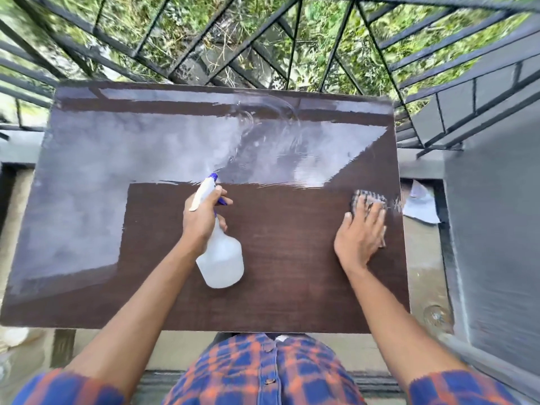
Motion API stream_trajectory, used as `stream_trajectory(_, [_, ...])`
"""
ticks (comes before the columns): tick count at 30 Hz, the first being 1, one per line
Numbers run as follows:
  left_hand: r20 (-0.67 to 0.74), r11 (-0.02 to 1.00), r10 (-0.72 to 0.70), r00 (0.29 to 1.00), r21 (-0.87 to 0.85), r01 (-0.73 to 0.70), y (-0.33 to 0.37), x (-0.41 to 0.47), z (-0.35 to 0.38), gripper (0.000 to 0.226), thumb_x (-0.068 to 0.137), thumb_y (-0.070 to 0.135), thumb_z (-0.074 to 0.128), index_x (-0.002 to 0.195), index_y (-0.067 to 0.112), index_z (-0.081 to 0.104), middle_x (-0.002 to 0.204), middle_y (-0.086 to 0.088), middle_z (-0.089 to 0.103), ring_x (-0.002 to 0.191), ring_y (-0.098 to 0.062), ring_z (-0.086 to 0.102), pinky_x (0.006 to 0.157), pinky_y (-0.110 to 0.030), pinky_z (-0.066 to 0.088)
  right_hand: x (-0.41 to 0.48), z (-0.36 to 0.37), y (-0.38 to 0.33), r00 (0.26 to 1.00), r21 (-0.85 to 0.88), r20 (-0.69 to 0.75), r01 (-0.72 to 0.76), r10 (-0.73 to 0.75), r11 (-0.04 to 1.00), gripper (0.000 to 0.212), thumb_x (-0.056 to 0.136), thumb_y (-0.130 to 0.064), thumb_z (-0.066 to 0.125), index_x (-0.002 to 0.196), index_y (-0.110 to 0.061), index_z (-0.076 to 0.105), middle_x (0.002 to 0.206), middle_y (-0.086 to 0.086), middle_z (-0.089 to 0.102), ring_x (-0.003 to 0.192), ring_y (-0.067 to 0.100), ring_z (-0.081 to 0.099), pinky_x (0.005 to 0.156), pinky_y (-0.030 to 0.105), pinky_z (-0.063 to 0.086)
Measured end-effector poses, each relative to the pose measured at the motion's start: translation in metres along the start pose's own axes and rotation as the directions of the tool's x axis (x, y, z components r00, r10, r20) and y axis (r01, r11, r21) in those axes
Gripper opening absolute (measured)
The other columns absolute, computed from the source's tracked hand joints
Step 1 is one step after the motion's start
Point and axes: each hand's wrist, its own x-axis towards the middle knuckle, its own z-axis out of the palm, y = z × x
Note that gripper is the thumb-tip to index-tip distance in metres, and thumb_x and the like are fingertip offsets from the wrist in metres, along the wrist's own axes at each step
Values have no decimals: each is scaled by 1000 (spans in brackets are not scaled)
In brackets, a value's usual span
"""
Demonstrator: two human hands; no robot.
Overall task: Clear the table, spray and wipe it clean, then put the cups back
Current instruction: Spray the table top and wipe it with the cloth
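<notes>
A dark brown wooden table (286, 282) fills the view, its far half shiny with wet streaks. My left hand (201, 220) grips the neck of a translucent white spray bottle (220, 258) with a blue nozzle, held above the table's middle and pointing away from me. My right hand (362, 235) lies flat, fingers spread, pressing a checked cloth (369, 200) onto the table near its right edge. No cups are on the tabletop.
A black metal railing (263, 54) runs along the table's far side, with greenery beyond. A grey wall (496, 229) stands close on the right. A crumpled white sheet (420, 206) lies on the floor past the right edge, and a clear glass-like object (436, 317) sits lower on that floor.
</notes>
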Motion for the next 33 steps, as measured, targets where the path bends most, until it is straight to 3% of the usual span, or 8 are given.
stream_trajectory(4, [-25, 1000, -2, 1000, -5, 2, 2, 1, -1, 24, 96, 34, 59, 93, 12, 67, 90, -12, 73, 33, -24, 43, 51, -33, 43, -40, 21, -68, 933, -11, 103, 348, -345, 937, 56, 101, -33, 47, 156, -28, 34, 165, 10, 26, 152, 34, 22, 120, 55, 22])
stream_trajectory(8, [-172, 1000, 13, 985, -10, -15, 6, 4, -5, 22, 98, 30, 58, 94, 10, 67, 86, -9, 72, 32, -22, 43, 48, -31, 44, -46, 36, -164, 667, 75, 275, 703, -692, 707, 59, 100, -30, 47, 156, -34, 29, 167, 2, 19, 154, 29, 12, 123, 52, 15])
stream_trajectory(13, [-289, 1000, 11, 957, -23, -19, 15, 6, -6, 18, 97, 29, 58, 90, 15, 66, 86, -6, 73, 33, -21, 44, 47, -30, 46, -7, 38, -238, 453, 187, 441, 798, -775, 573, 57, 102, -27, 44, 156, -38, 27, 169, -2, 9, 155, 24, 7, 123, 56, 11])
stream_trajectory(15, [-286, 1000, 24, 958, -7, -27, 19, 6, -4, 17, 98, 30, 56, 91, 19, 67, 91, -8, 73, 35, -22, 43, 50, -30, 46, 19, 32, -233, 494, 187, 441, 766, -749, 615, 58, 103, -30, 44, 156, -40, 23, 170, -4, 6, 156, 23, 4, 123, 59, 8])
stream_trajectory(19, [-244, 999, 38, 969, -16, -43, 28, 2, 8, 32, 95, 31, 57, 73, 48, 72, 86, -2, 72, 37, -24, 42, 56, -33, 45, 87, 11, -171, 739, 101, 314, 599, -596, 795, 58, 104, -39, 38, 159, -39, 17, 170, -1, 5, 156, 27, 4, 122, 62, 8])
stream_trajectory(23, [-223, 999, 29, 974, -8, -32, 27, 3, 22, 19, 94, 33, 59, 79, 37, 70, 82, 0, 74, 36, -24, 42, 57, -34, 43, 150, -16, -65, 941, 51, 193, 271, -276, 961, 60, 104, -42, 39, 159, -34, 18, 169, 6, 5, 155, 31, 6, 122, 61, 7])
stream_trajectory(28, [-173, 999, 25, 985, -18, -29, 26, 4, 41, 15, 90, 38, 60, 91, 29, 72, 86, -5, 75, 35, -24, 43, 57, -33, 44, 142, -25, 7, 990, 35, 102, 98, -101, 995, 62, 104, -37, 43, 160, -27, 19, 169, 9, 8, 155, 33, 9, 124, 53, 13])
stream_trajectory(33, [-155, 1000, 2, 988, -22, -5, 24, 2, 51, 40, 91, 38, 61, 111, 3, 64, 98, -13, 76, 35, -23, 43, 56, -33, 45, 60, -4, -28, 990, 33, 62, 125, -127, 992, 63, 100, -33, 49, 159, -24, 25, 167, 12, 16, 153, 35, 15, 122, 54, 17])
